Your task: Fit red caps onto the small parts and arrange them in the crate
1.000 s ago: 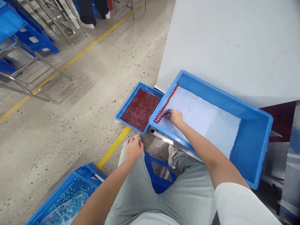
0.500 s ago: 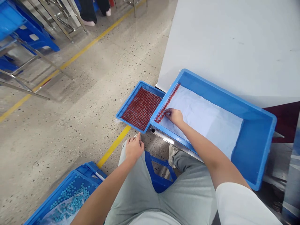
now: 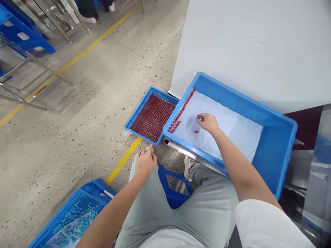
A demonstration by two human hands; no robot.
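Observation:
My right hand (image 3: 207, 123) is over the white liner (image 3: 232, 127) in the large blue tray (image 3: 248, 91), thumb and fingers drawn together; anything between them is too small to make out. Just below the fingertips is a single small red piece (image 3: 196, 131), apart from the others. Along the tray's left side runs a line of small red pieces (image 3: 184, 105), with a short second row at its near end. My left hand (image 3: 146, 161) rests on my left knee, fingers stretched out, holding nothing.
A smaller blue tray (image 3: 127, 124) packed with rows of red pieces (image 3: 155, 117) adjoins the large one on the left. At lower left, a blue crate (image 3: 49, 220) holds turquoise pieces (image 3: 77, 210). A white table (image 3: 245, 44) stands beyond; another person's feet (image 3: 89, 19) show at upper left.
My right hand has moved right, away from the red rows to the liner's middle. A lone red piece now shows below it. My left hand stays on the knee.

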